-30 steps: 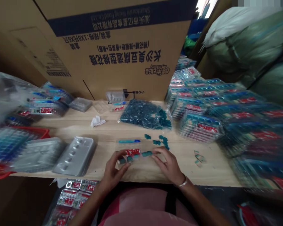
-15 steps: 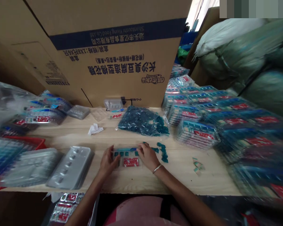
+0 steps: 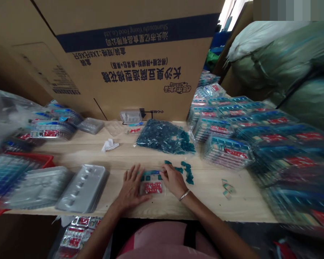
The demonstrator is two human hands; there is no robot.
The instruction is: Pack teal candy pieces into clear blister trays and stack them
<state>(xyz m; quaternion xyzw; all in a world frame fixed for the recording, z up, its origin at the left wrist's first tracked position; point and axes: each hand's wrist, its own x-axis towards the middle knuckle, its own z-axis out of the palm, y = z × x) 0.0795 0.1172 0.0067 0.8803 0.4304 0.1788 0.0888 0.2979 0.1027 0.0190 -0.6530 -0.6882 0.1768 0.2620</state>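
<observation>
A small clear plastic tray (image 3: 152, 184) with teal squares and a red label lies flat on the wooden table (image 3: 140, 154) in front of me. My left hand (image 3: 131, 187) lies flat with fingers spread on the tray's left part. My right hand (image 3: 174, 180) rests on the tray's right end, fingers bent and pressed down at its top edge. Several loose teal squares (image 3: 185, 170) lie just right of my right hand. A clear bag of teal squares (image 3: 164, 137) sits behind them.
Empty grey trays (image 3: 83, 187) are stacked at the left, beside a red basket (image 3: 34, 158). Stacks of filled packs (image 3: 232, 126) cover the right side. A big cardboard box (image 3: 129, 57) stands at the back. More packs (image 3: 75, 235) lie below the table's edge.
The tray was lifted between both hands a second ago; it now lies flat on the table. My left hand has opened flat on it and my right hand presses its right end.
</observation>
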